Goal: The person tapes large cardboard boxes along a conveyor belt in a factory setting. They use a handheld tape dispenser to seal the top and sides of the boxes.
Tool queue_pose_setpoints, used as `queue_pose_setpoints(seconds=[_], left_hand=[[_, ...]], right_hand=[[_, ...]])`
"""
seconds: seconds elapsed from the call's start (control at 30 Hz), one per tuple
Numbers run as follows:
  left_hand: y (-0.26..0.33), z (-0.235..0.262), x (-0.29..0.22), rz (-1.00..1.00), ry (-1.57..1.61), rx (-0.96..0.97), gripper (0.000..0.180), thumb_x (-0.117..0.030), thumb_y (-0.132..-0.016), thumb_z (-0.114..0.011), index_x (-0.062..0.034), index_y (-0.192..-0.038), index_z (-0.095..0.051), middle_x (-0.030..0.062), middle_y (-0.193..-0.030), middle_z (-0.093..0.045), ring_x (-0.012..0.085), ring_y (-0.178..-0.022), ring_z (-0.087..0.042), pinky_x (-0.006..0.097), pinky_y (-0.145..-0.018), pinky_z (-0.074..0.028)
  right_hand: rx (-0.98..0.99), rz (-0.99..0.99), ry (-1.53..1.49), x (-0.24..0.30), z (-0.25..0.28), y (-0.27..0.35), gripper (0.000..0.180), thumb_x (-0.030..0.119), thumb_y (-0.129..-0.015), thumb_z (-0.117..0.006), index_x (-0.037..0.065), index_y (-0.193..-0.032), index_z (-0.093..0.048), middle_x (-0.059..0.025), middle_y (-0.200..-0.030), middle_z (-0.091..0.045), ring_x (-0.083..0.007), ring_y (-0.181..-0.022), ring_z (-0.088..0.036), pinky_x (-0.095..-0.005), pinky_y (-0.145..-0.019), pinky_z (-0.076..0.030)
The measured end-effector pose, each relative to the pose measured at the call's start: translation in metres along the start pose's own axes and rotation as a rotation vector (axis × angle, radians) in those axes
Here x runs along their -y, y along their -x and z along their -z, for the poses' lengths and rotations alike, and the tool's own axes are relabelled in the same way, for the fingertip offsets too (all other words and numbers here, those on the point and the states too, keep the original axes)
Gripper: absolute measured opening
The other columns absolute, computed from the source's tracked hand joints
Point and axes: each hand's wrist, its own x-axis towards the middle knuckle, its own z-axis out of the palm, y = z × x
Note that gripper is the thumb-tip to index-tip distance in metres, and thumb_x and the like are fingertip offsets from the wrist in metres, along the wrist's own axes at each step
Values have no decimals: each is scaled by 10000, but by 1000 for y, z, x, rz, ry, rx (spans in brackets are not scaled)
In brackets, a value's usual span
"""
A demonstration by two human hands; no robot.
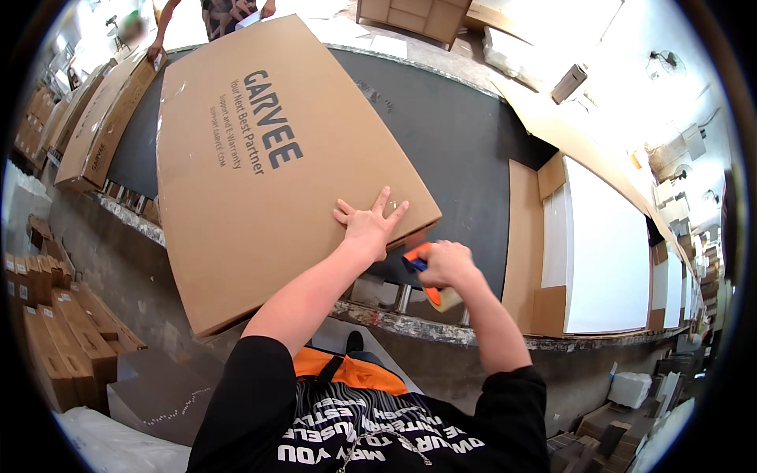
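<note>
A large flat cardboard carton (pixel 236 213) with dark printing lies at a slant across the dark conveyor belt (pixel 473 181), its near left corner sticking out past the belt's edge. My left hand (pixel 369 229) presses flat on its top near the right corner, fingers spread. Beside that corner, my right hand (pixel 448 266) is closed round an orange and blue tape dispenser (pixel 432 295) with a roll of tape on it. The dispenser's front end is close to the carton's right end; whether it touches is blurred.
On the right, an open carton (pixel 524 244) holds white panels (pixel 607 244). Another long carton (pixel 98 146) lies at the far left, with a co-worker's hand (pixel 155 54) at its end. Stacked cartons (pixel 79 339) stand on the floor at left. The belt's metal edge (pixel 410 325) runs before me.
</note>
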Motion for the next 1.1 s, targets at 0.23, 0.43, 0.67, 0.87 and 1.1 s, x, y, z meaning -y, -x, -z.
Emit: queue_pose_setpoints(seconds=[0.23, 0.43, 0.67, 0.87, 1.1], left_hand=[[-9, 10, -15, 51, -63, 47, 1119, -207, -647, -780, -450, -1529, -136, 111, -1634, -43, 523, -1141, -562, 750, -989, -340], [-4, -3, -2, 19, -26, 29, 994, -251, -727, -716, -412, -1538, -165, 93, -1636, -61, 591, -1226, -449, 715, -1004, -357], [96, -80, 86, -268, 10, -253, 880, -218, -732, -737, -111, -1494, -311, 175, -1534, -306, 465, -1339, -379, 526, -1068, -385], [268, -138, 228, 9, -111, -155, 1141, -475, -663, -803, 36, -1497, -215, 334, -1513, -249, 550, -1363, -288, 578, -1156, -204], [260, -191, 245, -49, 273, -622, 1245, -366, -554, -894, 92, -1477, -194, 321, -1465, -353, 517, -1277, -440, 491, -1073, -400]], right_hand=[[-11, 64, 187, 46, -14, -33, 270, 269, -634, -711, 118, -853, -759, -78, -833, -731, -256, -794, -712, -385, -751, -555], [-227, -6, 67, 45, -48, 1, 383, 278, -584, -781, 75, -906, -739, -162, -1086, -597, -318, -914, -658, -394, -788, -551], [-347, -379, -369, 21, -177, 113, 374, 323, -678, -663, 182, -1024, -691, -148, -1047, -613, -368, -940, -648, -473, -809, -528], [-369, -179, -441, 124, -134, 141, 452, 313, -655, -692, 204, -1093, -677, -95, -1148, -606, -332, -945, -650, -425, -828, -533], [-537, 240, -219, 320, 53, 42, 340, 266, -693, -664, 182, -1019, -715, -178, -1049, -646, -337, -895, -680, -437, -773, -545]])
